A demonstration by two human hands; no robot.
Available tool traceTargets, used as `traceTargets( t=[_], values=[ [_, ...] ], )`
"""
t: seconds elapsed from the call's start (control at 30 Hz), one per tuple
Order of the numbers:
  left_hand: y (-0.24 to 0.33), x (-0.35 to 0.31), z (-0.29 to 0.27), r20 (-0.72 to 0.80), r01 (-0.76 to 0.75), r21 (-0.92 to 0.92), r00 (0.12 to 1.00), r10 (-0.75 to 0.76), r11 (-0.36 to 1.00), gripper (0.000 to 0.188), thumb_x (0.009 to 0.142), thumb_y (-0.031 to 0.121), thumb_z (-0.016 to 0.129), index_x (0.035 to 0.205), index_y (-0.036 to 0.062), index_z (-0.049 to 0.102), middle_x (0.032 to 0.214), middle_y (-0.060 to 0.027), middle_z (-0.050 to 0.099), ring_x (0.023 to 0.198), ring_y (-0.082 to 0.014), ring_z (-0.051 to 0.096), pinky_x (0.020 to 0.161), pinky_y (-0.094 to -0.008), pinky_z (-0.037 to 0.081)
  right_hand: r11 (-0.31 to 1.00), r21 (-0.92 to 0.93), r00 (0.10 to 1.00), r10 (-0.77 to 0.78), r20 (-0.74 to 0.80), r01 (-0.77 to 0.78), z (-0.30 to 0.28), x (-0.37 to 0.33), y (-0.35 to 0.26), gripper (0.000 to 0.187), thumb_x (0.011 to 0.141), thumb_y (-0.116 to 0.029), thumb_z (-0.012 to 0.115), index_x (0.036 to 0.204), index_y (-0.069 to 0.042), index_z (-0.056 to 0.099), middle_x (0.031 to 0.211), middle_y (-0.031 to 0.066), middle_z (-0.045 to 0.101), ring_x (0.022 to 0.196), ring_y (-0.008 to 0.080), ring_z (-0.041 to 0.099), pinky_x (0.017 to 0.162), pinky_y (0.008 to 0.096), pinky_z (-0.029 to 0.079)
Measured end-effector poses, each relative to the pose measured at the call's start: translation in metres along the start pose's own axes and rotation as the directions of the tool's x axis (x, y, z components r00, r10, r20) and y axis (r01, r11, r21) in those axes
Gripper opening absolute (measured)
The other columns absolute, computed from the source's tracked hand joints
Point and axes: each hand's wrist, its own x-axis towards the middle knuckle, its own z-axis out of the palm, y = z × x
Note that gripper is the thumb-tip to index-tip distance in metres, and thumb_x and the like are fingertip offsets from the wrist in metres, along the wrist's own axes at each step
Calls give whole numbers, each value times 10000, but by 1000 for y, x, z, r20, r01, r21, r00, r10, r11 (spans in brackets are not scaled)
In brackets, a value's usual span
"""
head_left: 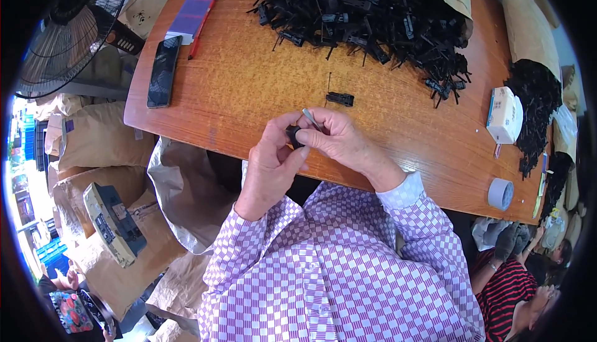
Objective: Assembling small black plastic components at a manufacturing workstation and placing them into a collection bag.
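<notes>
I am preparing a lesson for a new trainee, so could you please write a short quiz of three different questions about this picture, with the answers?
1. Which is nearest to the right front corner of the table? a) fan b) tape roll c) red pen
2. True or false: the phone lies left of the black pile.
3. What colour is the small part held between the left hand and the right hand?

Key: 1. b; 2. True; 3. Black.

Single fisheye view from the wearer's head, facing steeply down (straight edges bow, corners go black): near above the checked shirt (pixel 336 273), left hand (pixel 272 163) and right hand (pixel 343 144); table (pixel 236 81) beyond.
</notes>
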Motion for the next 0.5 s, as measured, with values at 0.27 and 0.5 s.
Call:
traceTargets(
  t=[0.27,0.5],
  values=[
    [-14,-3,-24,-44,-45,-27,998,44,999,339,924,3,537,1225,42,387,917,-58,603,764,-103,648,602,-191,500,894,-447,999,8,-37,-24,24,-3,-9,281,999,-281,465,975,-12,544,764,25,522,723,102,513,634,256,423],
    [-16,-9,-36,-80,-70,-37,995,67,997,265,921,-16,525,1143,41,393,857,-45,584,704,-90,620,579,-194,485,839,-543,999,-39,8,37,40,9,-2,250,1004,-242,447,976,-5,519,746,90,534,673,155,534,597,300,425]
  ],
)
